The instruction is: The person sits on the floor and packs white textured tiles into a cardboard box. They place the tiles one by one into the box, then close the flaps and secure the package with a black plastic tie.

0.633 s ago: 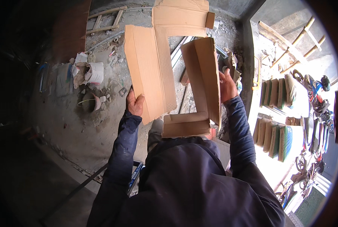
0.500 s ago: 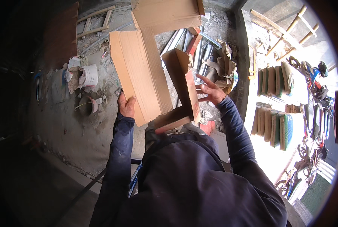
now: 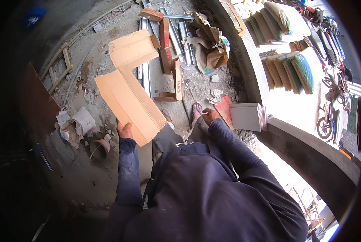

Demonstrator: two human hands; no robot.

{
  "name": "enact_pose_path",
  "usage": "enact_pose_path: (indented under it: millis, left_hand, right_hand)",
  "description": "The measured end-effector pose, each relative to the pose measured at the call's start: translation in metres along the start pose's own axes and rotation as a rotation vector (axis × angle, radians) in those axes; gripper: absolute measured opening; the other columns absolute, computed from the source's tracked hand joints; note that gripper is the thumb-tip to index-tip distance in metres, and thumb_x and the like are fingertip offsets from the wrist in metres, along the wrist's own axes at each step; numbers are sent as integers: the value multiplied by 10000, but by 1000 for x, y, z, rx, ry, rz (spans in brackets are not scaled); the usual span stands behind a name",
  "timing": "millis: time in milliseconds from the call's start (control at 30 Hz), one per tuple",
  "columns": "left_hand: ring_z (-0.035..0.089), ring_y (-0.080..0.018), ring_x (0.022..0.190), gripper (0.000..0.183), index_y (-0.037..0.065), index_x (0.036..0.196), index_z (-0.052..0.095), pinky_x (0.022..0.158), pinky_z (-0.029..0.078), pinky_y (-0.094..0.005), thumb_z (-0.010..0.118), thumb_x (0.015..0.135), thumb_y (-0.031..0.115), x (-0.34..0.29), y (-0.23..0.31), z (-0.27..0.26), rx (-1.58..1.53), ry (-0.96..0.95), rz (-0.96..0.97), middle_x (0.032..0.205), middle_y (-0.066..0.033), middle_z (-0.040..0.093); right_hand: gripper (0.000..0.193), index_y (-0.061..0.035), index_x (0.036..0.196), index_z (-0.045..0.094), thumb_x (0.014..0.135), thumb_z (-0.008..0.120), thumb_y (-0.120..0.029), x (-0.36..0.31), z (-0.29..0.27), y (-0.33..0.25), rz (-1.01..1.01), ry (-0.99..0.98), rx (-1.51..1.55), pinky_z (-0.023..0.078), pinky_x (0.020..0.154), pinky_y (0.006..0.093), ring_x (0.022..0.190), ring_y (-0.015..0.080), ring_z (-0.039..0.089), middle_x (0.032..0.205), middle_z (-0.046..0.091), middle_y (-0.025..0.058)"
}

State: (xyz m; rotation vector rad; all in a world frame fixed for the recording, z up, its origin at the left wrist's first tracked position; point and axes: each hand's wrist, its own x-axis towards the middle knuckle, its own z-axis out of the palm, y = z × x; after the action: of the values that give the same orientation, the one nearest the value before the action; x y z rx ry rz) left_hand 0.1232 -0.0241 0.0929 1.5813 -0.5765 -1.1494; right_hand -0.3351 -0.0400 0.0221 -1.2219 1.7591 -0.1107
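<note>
While the left hand [image 3: 124, 130] is pinching the L-shaped cardboard sheet [image 3: 128, 105] by its lower-left edge, the sheet is extending ahead and rightward, long panel slanting upper-left to lower-right, the right hand [image 3: 210, 116] hovering farther off, curled, contents indeterminable.

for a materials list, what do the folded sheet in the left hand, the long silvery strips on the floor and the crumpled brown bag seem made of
Folded sheet: corrugated cardboard, matt tan; creases and faint ribbing show. Silvery strips: probably metal, smooth and shiny, from their bright glints; which metal is unclear. Crumpled bag: likely paper, dull brown, holding stiff creases; a lining can't be ruled out.
</note>
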Motion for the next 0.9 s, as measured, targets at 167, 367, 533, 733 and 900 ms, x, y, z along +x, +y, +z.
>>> enact_pose_path:
  millis: [167,367,533,733,900]
  left_hand:
    - [627,-286,1176,592,-5,1430,509,1052,482,-399,546,845,-87,83,-27,-24,-5,-65,-39,1326,-156,629]
    - [623,-285,1186,604,-13,1436,505,1054,480,-396,547,839,-92,119,-66,-34,33,-74,-67,1329,-151,627]
    - [616,-281,1196,601,11,1462,492,1045,492,-401,572,872,-71,140,-130,-8,111,-15,-97,1343,-154,617]
    - [632,-262,1143,555,-7,1455,489,1016,509,-382,602,912,-35,215,-261,62,91,-33,-125,1311,-162,630]
    - [637,-239,1120,508,-33,1410,512,997,504,-348,605,910,-34,310,-350,123,212,-175,-97,1281,-160,642]
  right_hand:
    - [325,-164,1127,790,864,705,-335,12,0,64,402,116,133,571,946,419,1006,329,755,1036,779,184]
    - [320,-185,1121,795,854,709,-338,28,69,125,492,-36,132,564,978,433,1073,347,735,1099,769,192]
    - [356,-163,1144,786,861,702,-362,131,147,164,350,-107,-23,548,1008,452,1111,410,709,1176,730,253]
    - [829,27,1380,614,889,670,-639,324,226,208,474,-135,-150,481,1098,476,1317,459,581,1410,602,303]
    - [999,102,1378,578,843,670,-736,451,256,208,615,28,88,467,1114,487,1318,471,580,1379,603,347]
